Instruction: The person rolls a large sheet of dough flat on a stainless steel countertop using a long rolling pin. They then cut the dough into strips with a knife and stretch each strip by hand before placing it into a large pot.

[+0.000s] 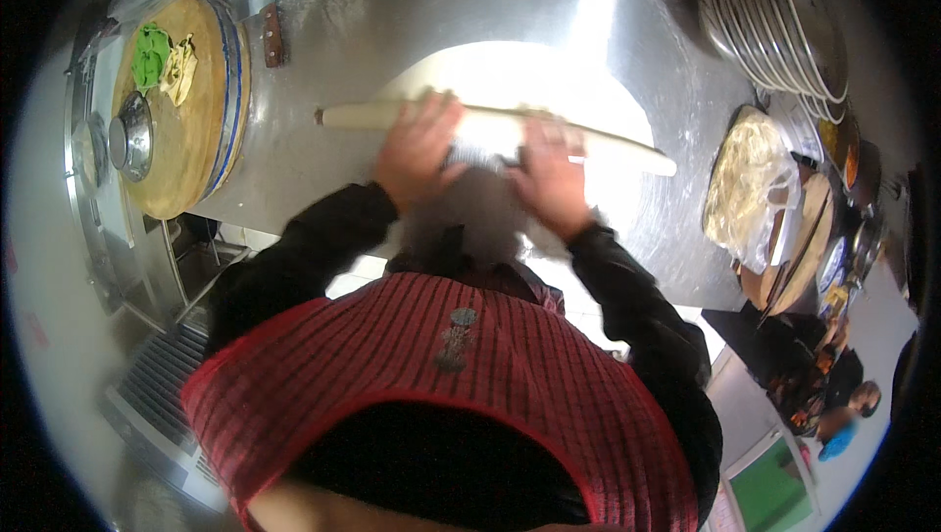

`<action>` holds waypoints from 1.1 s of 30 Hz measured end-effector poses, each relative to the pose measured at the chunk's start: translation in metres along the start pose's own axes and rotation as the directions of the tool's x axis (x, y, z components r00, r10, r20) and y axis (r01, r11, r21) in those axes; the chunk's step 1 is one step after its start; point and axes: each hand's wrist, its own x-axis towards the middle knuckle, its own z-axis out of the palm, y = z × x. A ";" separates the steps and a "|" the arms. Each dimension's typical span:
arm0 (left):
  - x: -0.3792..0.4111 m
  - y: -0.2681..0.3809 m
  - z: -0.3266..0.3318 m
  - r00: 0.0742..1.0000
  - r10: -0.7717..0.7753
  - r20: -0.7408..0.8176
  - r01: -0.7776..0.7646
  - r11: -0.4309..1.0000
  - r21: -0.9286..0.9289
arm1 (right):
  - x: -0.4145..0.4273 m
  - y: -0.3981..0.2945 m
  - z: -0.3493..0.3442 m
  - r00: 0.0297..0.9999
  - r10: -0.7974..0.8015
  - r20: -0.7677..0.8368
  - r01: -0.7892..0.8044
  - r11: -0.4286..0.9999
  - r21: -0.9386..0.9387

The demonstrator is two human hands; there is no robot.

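A large thin sheet of pale dough (500,65) lies spread on the stainless steel worktop (316,164). Across it runs a long tapered wooden rolling pin (625,146), its left end out past the dough's edge. My left hand (425,139) rests on the pin left of centre, fingers extended and slightly blurred. Right of centre, my right hand (550,164) presses on the pin with fingers spread over it. Neither palm wraps around the pin. Glare hides much of the dough's near part.
At left, a thick round wooden chopping board (173,164) holds a metal bowl (132,137), a green piece and a yellowish piece. A cleaver's wooden handle (272,36) is beside it. Stacked plates (772,25), a bag of dough-like food (746,179) and another board (801,253) stand at right. People are beyond.
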 end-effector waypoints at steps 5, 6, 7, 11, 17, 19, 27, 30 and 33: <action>0.112 -0.017 0.019 0.982 -0.083 -0.169 0.119 0.969 0.215 | 0.112 -0.007 0.027 0.843 -0.180 -0.508 0.106 0.980 -0.172; 0.138 -0.034 0.024 0.963 -0.094 -0.252 0.155 0.959 0.238 | 0.141 0.001 0.021 0.854 -0.135 -0.502 0.050 0.983 -0.178; 0.156 -0.053 0.036 0.929 -0.097 -0.357 0.207 0.936 0.285 | 0.152 -0.001 0.009 0.851 -0.113 -0.512 -0.011 0.973 -0.232; 0.071 0.018 0.005 0.971 -0.220 0.098 0.185 0.942 0.281 | 0.059 -0.020 0.038 0.951 -0.060 -0.304 0.000 0.981 -0.194; -0.014 0.038 0.016 0.995 -0.100 0.019 0.099 0.994 0.038 | -0.008 -0.014 0.082 0.952 -0.221 -0.214 0.116 0.902 -0.415; 0.058 0.005 0.000 0.988 -0.121 -0.091 0.129 0.988 0.087 | 0.055 0.003 0.031 0.938 -0.221 -0.267 0.135 0.942 -0.306; -0.089 -0.024 -0.012 0.958 -0.270 0.093 0.242 0.941 0.238 | -0.065 0.086 0.021 0.998 0.062 -0.027 -0.067 0.921 -0.383; -0.025 -0.057 -0.007 0.950 -0.311 -0.005 0.297 0.901 0.316 | -0.006 0.104 0.010 0.989 0.041 -0.142 -0.090 0.929 -0.359; 0.108 -0.136 -0.004 0.974 -0.173 -0.143 0.216 0.900 0.379 | 0.111 0.132 -0.032 0.934 0.141 -0.327 -0.230 0.940 -0.253</action>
